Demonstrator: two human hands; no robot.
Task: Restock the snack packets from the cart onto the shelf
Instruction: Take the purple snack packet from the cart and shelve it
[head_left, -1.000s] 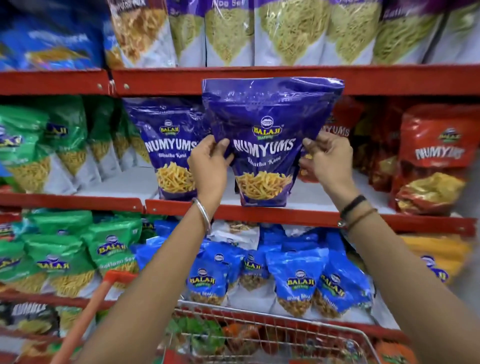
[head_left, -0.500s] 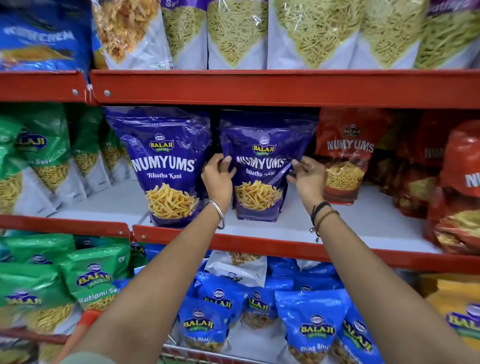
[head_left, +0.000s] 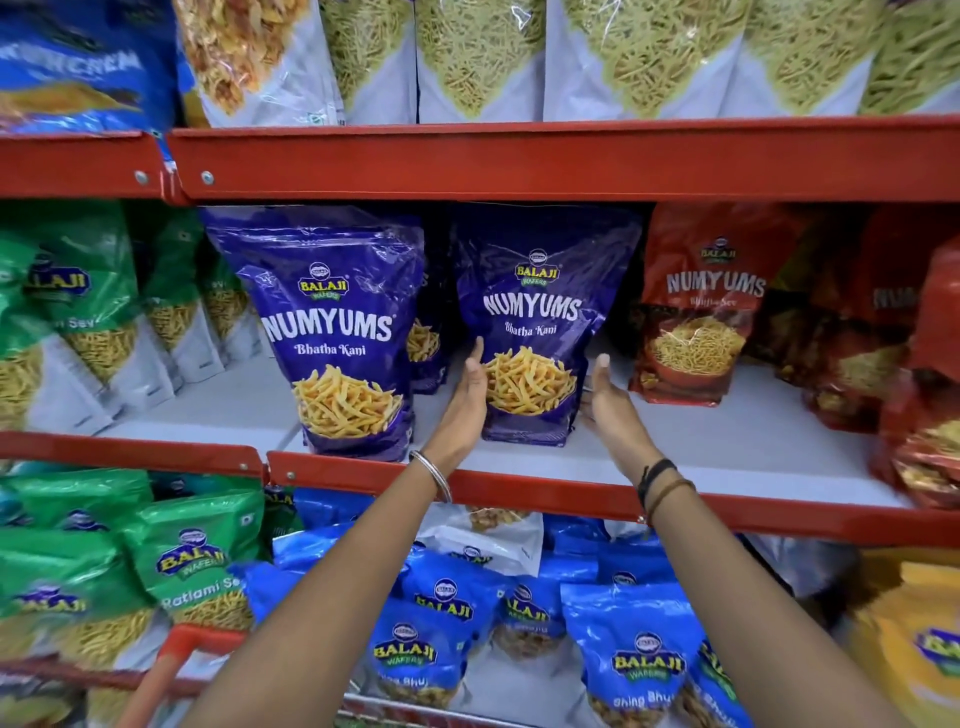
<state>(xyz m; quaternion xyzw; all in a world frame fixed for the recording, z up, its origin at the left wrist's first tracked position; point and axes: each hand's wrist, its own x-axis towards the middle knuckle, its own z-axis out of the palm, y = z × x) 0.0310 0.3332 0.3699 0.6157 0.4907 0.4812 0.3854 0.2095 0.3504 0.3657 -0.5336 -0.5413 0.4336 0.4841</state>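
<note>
Nearest the camera, at about 7 o'clock, a red cart handle (head_left: 171, 654) pokes into view; the basket and whatever packets remain in it are cut off below the frame, so how much restocking is left cannot be told.

Both forearms reach up to 12 o'clock. The left hand (head_left: 470, 392) lies flat against the left edge of the purple Numyums Bhatha Kani packet (head_left: 540, 322), fingers straight, its grip spread rather than closed. The right hand (head_left: 602, 397) is also spread, palm turned toward the packet's lower right corner, touching it or just beside it; which one is hard to make out.

The packet stands upright on the middle shelf (head_left: 675, 499), long axis vertical, directly between the two hands and equally near each. A matching purple packet (head_left: 337, 332) stands at its 9 o'clock, a red Numyums packet (head_left: 701, 306) at its 3 o'clock. It looks placed, so a small squaring nudge or letting go seems all that remains.

Behind, in the gap between the purple packets, a further one is mostly hidden.
</note>
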